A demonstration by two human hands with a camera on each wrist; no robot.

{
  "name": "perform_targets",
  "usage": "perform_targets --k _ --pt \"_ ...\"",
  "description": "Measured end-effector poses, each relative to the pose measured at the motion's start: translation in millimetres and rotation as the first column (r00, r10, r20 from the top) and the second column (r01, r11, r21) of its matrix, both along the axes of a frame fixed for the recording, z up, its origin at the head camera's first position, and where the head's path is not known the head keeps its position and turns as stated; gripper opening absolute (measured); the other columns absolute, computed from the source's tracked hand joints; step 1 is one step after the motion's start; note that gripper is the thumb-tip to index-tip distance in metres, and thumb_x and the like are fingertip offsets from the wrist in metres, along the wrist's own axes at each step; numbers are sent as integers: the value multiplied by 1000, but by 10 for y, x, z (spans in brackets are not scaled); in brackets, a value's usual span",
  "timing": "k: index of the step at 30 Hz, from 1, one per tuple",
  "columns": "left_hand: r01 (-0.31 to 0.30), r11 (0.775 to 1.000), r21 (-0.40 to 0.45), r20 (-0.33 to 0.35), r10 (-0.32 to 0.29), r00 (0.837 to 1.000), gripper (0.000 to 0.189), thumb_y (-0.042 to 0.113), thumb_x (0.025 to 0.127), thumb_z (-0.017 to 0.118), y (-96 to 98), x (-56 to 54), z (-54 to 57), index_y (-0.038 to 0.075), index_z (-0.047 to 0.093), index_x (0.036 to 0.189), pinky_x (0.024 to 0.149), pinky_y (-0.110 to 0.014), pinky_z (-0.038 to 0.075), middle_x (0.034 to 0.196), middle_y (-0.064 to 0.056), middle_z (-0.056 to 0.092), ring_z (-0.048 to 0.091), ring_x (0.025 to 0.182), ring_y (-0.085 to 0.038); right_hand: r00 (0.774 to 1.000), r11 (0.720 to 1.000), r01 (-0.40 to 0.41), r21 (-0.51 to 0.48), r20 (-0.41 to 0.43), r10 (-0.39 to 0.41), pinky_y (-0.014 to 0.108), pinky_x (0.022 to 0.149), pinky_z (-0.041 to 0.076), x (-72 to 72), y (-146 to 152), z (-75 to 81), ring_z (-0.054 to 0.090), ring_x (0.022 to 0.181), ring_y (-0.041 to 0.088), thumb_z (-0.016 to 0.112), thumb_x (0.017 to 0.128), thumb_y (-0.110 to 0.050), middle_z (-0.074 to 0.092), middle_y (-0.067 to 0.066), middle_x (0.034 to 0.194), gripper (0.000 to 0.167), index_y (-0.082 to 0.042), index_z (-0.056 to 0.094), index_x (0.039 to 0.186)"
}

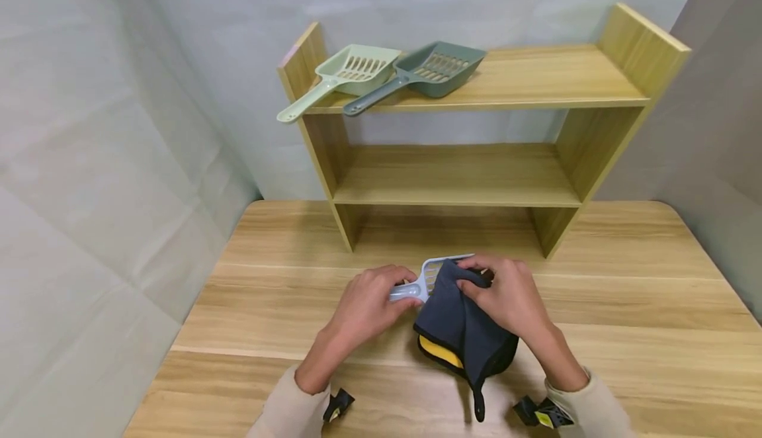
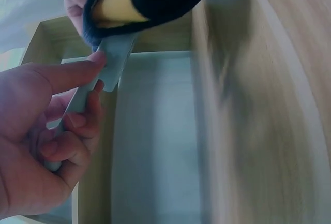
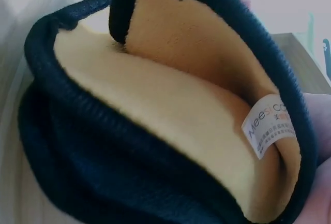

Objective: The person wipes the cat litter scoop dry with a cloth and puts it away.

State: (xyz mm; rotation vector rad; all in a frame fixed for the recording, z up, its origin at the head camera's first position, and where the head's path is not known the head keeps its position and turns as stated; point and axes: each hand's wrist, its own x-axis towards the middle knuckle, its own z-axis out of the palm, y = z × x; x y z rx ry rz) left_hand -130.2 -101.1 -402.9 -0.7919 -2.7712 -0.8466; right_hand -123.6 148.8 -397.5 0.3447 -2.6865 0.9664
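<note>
A light blue slotted litter scoop [image 1: 424, 284] is held above the table, its handle gripped by my left hand [image 1: 374, 299]. In the left wrist view the fingers of the left hand [image 2: 57, 125] curl round the scoop's handle [image 2: 77, 100]. My right hand [image 1: 506, 292] pinches a dark grey cloth [image 1: 455, 319] with black edging and a yellow underside against the scoop's head, most of which the cloth hides. In the right wrist view the cloth [image 3: 155, 94] shows its yellow side and a white printed label [image 3: 271, 123].
Behind the hands stands a wooden shelf [image 1: 458, 193]. On its top board lie a pale green litter scoop [image 1: 357, 71] and a dark green one [image 1: 440, 71], their handles jutting over the front edge. A wooden table [image 1: 268, 332] lies beneath everything.
</note>
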Motion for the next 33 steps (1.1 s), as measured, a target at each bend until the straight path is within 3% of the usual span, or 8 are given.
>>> perform_targets --k 9,15,28,33 --pt "-28 999 31 16 28 999 28 23 82 95 -184 -29 64 15 81 106 75 -31 55 108 1 81 72 86 -13 997 1000 -28 7 -68 28 30 67 49 18 138 47 70 79 16 90 84 -5 84 5 103 25 -13 85 107" --pt "-48 998 41 22 47 999 28 21 82 95 -264 -56 101 13 81 105 74 -31 54 108 -3 82 70 85 -14 997 1000 -2 2 -83 2 29 66 47 25 170 51 69 78 17 91 82 -3 84 4 99 26 -12 85 106" --pt "-5 1000 -8 -57 5 998 28 21 82 94 -111 -25 46 13 80 105 79 -36 59 109 -1 81 76 92 -16 997 1000 -14 -13 -73 13 29 67 50 35 55 -4 70 78 14 92 81 -5 84 3 100 26 -16 85 103" --pt "20 1000 -15 -42 -20 999 28 22 83 94 -41 10 17 14 80 106 77 -34 58 110 -1 81 75 91 -15 998 998 -54 -12 -33 53 39 77 61 79 -57 -44 79 90 21 93 81 -7 84 3 104 26 -16 85 104"
